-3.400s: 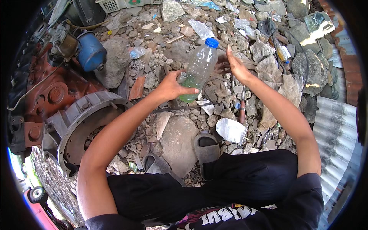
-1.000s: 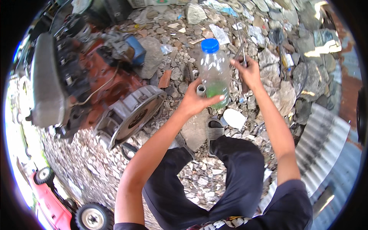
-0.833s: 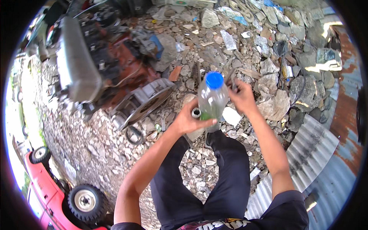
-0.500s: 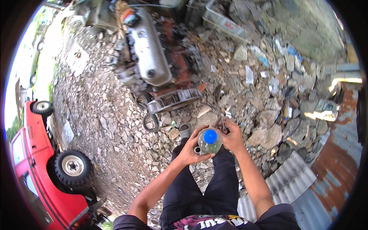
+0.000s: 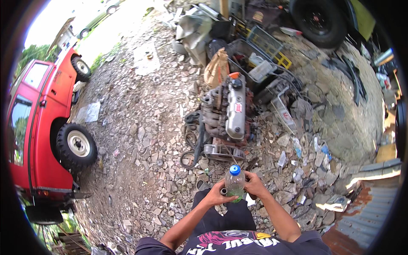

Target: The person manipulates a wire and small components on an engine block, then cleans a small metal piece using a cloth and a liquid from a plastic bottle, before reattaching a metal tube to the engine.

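A clear plastic bottle [image 5: 235, 182] with a blue cap [image 5: 235, 170] stands upright in front of me, some green liquid at its bottom. My left hand [image 5: 216, 194] is closed around its left side and base. A small round metal piece with a hollow end [image 5: 223, 191] shows at the same hand's fingers. Close against the bottle's right side, my right hand [image 5: 254, 185] has its fingers curled round a dark metal tool, mostly hidden. A thin rod [image 5: 230, 154] runs from behind the cap toward the engine; whether it belongs to that tool is unclear.
An engine [image 5: 236, 112] with a silver cover rests on the rubble ahead, a dark strap [image 5: 199, 138] beside it. Crates [image 5: 265, 42] and a sack [image 5: 216, 70] lie behind. A red vehicle [image 5: 44, 123] stands left; rusty corrugated sheets [image 5: 361, 216] lie at right.
My view has lifted, so the engine appears farther off and more surroundings show. The bottle, still between my hands, now shows its side and green liquid rather than mainly its cap.
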Demonstrator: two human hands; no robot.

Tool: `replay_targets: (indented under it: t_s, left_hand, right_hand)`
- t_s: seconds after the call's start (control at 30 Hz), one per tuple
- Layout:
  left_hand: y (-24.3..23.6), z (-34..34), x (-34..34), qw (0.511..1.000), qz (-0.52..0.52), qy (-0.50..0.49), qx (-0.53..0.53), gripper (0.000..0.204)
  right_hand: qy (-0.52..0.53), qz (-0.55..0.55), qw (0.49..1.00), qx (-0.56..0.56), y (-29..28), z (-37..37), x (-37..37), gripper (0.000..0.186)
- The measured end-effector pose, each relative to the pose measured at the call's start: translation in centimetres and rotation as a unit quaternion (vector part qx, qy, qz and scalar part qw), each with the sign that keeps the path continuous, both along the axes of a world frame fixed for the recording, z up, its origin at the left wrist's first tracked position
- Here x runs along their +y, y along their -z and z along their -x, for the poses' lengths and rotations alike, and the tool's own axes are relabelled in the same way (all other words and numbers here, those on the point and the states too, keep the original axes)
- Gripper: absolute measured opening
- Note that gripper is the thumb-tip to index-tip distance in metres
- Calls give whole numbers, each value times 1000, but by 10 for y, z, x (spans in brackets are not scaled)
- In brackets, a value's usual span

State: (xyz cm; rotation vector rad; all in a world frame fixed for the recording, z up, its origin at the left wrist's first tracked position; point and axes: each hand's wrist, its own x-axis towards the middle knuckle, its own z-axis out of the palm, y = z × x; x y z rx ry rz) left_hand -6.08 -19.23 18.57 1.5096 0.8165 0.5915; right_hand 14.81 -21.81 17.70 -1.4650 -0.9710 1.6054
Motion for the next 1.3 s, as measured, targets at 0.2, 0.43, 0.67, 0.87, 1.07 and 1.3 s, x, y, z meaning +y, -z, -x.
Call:
replay_targets:
  t_s: [0.2, 0.43, 0.67, 0.87, 1.07, 1.3]
  left_hand:
    - [-13, 86, 22, 984, 14, -179, 11, 67]
    - [-9, 198, 67, 950, 49, -306, 30, 65]
    - [27, 249, 93, 929, -5, -367, 49, 64]
    - [-15, 198, 139, 896, 33, -442, 22, 48]
    - [15, 127, 220, 912, 21, -409, -5, 57]
    - [34, 83, 277, 900, 30, -434, 37, 58]
  right_hand:
    - [25, 80, 996, 9, -13, 62, 67, 30]
    - [55, 195, 978, 54, -5, 125, 100, 35]
    - [219, -56, 974, -6, -7, 130, 118, 35]
    - [187, -41, 979, -75, 20, 86, 244, 36]
    - [173, -117, 963, -170, 154, 11, 395, 37]
    - [78, -23, 913, -400, 210, 13, 500, 43]
